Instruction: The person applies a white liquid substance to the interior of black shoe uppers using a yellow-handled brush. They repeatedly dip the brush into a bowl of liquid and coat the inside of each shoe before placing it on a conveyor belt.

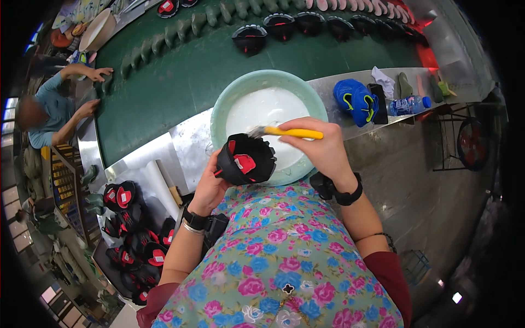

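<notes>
Left hand (210, 186) gripping a bowl-shaped black shoe upper with red patches (241, 173), right hand (324, 145) holding a yellow-handled brush (287, 132), bristles (256, 132) sitting at the upper's one-o'clock rim, round pale-green basin (220, 116) of white liquid (262, 109) standing at one o'clock, dark-green worktop (164, 98) stretching at ten, black-and-red shoe pieces (143, 240) lying heaped at eight

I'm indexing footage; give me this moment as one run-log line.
left hand: holds black shoe upper | right hand: holds yellow-handled brush at upper's edge | nearby: pale green basin, white liquid inside
</notes>
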The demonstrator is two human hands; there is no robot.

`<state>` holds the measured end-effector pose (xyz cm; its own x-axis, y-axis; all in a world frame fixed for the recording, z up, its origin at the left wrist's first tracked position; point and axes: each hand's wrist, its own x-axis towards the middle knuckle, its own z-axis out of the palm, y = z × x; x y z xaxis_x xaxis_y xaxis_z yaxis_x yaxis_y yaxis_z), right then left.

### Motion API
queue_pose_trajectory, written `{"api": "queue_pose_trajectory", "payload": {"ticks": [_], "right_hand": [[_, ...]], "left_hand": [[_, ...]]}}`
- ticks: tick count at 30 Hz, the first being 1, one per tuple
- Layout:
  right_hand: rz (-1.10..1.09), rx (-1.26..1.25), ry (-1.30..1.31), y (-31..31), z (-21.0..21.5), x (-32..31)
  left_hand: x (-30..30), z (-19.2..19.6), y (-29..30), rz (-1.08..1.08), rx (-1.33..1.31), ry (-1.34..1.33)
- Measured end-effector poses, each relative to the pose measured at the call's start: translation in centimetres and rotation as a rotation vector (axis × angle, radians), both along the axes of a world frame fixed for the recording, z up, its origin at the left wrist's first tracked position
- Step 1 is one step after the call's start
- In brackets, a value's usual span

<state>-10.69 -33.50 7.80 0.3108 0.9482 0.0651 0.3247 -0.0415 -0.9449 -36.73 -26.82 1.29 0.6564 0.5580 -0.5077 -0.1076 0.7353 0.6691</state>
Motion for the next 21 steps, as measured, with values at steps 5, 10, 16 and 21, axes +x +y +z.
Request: {"api": "queue_pose_trajectory", "payload": {"ticks": [5,10,16,21], "right_hand": [[-0.011,0.019,0.007,1.0,0.1,-0.5],[-0.127,-0.268,-0.117,0.4,-1.0,-0.1],[-0.122,-0.211,0.205,-1.1,1.4,-0.9],[-0.063,-0.22,0.069,-0.4,0.7,-0.2]], "left_hand": [[1.4,0.0,0.3,0.031,0.029,-0.043],[1.9,-0.2,0.7,0.12,0.214,0.01],[2.9,-0.5,1.5,0.146,0.588,0.055],[3.8,-0.1,1.5,0.25,0.474,0.062]]}}
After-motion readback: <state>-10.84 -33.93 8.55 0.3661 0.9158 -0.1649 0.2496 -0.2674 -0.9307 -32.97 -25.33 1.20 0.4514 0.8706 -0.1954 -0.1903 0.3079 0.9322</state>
